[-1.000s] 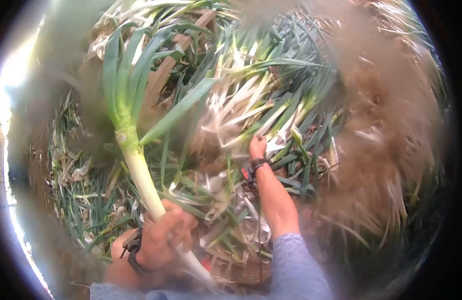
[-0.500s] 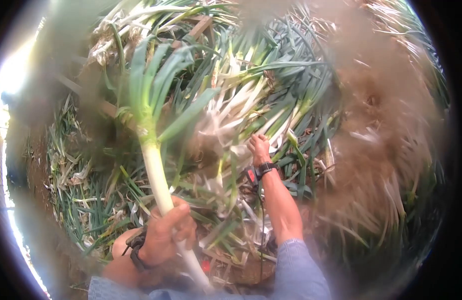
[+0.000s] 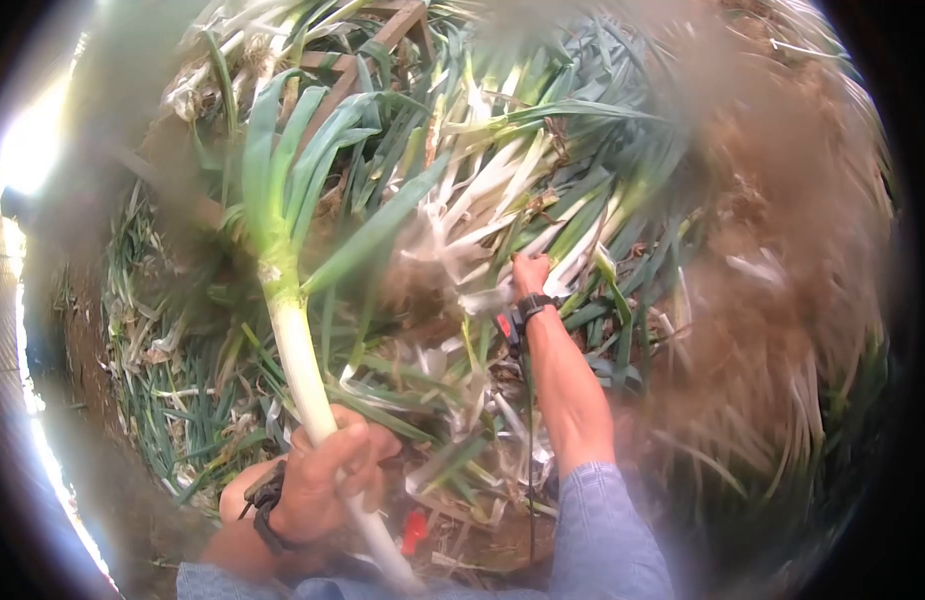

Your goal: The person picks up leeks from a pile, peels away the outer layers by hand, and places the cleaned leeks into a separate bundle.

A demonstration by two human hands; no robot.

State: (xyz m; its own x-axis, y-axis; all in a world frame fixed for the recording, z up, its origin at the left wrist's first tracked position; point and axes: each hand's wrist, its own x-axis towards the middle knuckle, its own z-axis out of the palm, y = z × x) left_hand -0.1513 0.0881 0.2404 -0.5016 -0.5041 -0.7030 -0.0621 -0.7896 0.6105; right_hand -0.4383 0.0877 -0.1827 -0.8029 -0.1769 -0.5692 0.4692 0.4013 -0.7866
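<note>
A thick leek point(image 3: 304, 365) with a long white shank and green leaves fanning out at the top is tilted upward in front of me. My left hand point(image 3: 327, 475) is closed around the lower part of its shank. Farther forward, my right hand point(image 3: 531, 273) reaches into a pile of leeks point(image 3: 492, 200), its fingers curled over a pale stalk at the near side. The fingertips are partly hidden. A black band with a red-marked device sits on my right wrist.
Loose leaves and peelings point(image 3: 462, 440) litter the ground between my arms. Wooden slats point(image 3: 397, 25) show at the back. More leeks point(image 3: 772, 400) lie on the right, blurred by smears on the lens. A small red object point(image 3: 414, 532) lies near my left hand.
My right hand has moved slightly forward and right, its fingers now curled at the pile. The leek in my left hand has shifted a little to the left in view.
</note>
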